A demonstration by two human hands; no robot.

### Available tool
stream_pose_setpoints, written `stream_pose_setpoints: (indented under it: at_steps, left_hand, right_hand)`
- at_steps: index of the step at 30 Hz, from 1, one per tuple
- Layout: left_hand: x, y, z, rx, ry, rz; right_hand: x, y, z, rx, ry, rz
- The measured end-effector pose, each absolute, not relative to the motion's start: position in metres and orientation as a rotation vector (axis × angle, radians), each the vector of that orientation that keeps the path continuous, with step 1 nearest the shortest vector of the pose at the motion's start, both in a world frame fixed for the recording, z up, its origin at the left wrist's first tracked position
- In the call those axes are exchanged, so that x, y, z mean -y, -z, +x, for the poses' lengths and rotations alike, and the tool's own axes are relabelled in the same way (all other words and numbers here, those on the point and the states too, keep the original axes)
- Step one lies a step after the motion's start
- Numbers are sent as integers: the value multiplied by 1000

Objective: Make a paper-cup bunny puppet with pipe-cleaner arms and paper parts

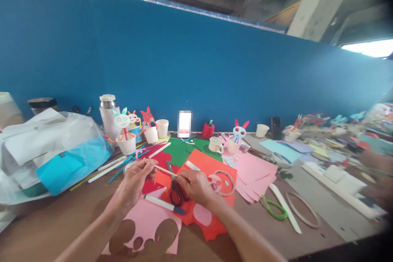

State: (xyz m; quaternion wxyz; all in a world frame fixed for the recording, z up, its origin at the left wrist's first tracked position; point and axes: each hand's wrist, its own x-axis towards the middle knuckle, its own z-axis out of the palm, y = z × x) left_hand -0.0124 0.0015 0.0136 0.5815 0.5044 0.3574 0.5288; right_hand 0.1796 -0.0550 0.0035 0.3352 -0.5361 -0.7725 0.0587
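Both hands are closed on a thin pale stick (166,170), one at each end, above the middle of the table. My left hand (138,176) pinches its left end between thumb and fingers. Over at the other end, my right hand (195,184) grips it with the fingers curled. Black-handled scissors (176,194) lie just below the stick, partly hidden by my right hand. A white marker with a dark cap (162,204) rests in front of them. Under my right hand is orange-red paper (225,208); pink paper with round holes (147,215) lies nearer me.
Paper cups with rabbit figures (235,145) stand at the back, beside a white flask (108,110). A plastic bag (76,147) fills the left side. Pink sheets (258,168), a tape roll (227,190) and green pipe cleaner (274,213) lie right. A blue partition (184,57) stands behind.
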Motion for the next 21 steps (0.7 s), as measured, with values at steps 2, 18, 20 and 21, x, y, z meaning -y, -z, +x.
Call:
stream_pose_setpoints:
  at_steps: [2, 18, 20, 21]
  left_hand:
    - [-4, -14, -13, -857, -1247, 1135]
    - [-2, -21, -16, -890, -1198, 1028]
    - [-3, -22, -16, -891, -1215, 1026]
    - [-3, -22, -16, -900, -1228, 1030]
  right_hand:
    - [53, -2, 180, 2016, -104, -1417]
    - [46, 7, 183, 1909, 89, -1407]
    - [46, 7, 184, 1891, 87, -1400]
    - [46, 7, 184, 1881, 88, -1399]
